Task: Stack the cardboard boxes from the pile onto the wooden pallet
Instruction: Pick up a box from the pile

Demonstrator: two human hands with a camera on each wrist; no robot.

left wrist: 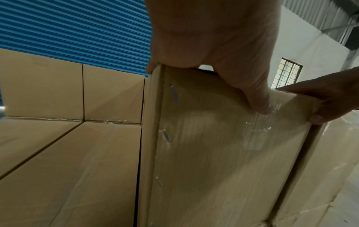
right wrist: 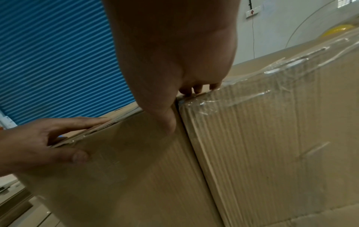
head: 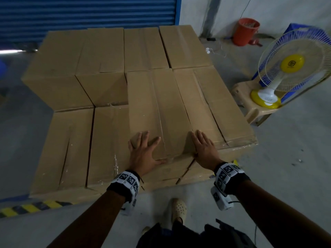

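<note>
Head view: eight boxes (head: 100,51); left hand (head: 143,151), right hand (head: 205,149) spread on one.

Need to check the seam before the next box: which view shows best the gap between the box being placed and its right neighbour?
The right wrist view: the seam runs down mid-frame, narrow, beside the right hand. The head view shows only its top line; the left wrist view catches it at the frame's right edge.

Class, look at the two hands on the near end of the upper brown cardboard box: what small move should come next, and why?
Probably a short push away from the person. The left hand and right hand lie flat on the near corners of the upper brown cardboard box, which looks nearly flush with the neighbouring taped box to its right.
</note>
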